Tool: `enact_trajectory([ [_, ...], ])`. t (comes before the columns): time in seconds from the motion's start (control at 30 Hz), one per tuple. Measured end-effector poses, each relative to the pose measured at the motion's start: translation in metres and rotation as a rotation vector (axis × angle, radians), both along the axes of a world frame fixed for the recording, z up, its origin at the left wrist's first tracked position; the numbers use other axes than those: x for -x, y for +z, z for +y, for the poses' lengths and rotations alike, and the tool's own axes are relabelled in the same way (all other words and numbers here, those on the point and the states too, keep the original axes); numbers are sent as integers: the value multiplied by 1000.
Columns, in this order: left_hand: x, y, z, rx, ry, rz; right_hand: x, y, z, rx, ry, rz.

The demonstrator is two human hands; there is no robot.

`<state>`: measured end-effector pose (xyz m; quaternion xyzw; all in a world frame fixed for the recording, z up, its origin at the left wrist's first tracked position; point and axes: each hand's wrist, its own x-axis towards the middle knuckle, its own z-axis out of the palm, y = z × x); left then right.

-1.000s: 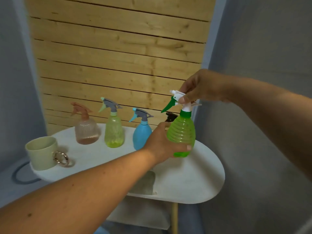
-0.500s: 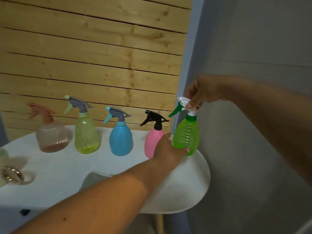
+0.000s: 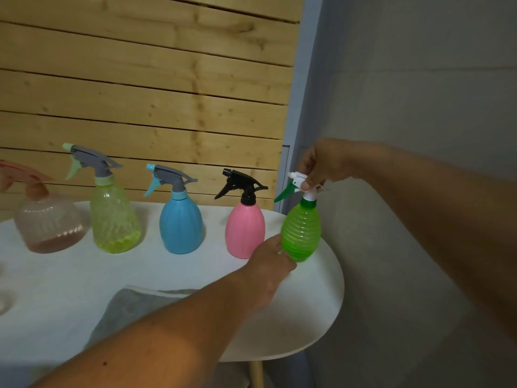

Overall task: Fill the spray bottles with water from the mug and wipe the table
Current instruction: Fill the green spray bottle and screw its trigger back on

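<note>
A grey cloth (image 3: 131,309) lies nearest on the white counter (image 3: 316,317), handy for wiping. Beyond it, the left hand (image 3: 268,271) rests relaxed fingers against the green bottle's (image 3: 302,233) base, likely steadying it at the row's right end. The right hand (image 3: 321,163) pinches its white spray head (image 3: 300,182), probably seating or tightening it. Farther back stand the pink (image 3: 245,231), blue (image 3: 180,225), yellow (image 3: 113,219) and peach (image 3: 47,225) bottles.

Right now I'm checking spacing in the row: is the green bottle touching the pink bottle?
Apart. The head view shows white table between the pink bottle and the green bottle.
</note>
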<state>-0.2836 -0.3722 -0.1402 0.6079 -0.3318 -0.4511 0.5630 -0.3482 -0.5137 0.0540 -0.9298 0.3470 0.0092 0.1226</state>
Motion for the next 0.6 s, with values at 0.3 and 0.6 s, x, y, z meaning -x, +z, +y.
enact_trajectory([
  [0.3,-3,-17,-15,-52,11,63,-8,-17,-12,22,25,8],
  [0.6,-4,-14,-17,-63,2,108,-13,-23,-16,42,13,24],
])
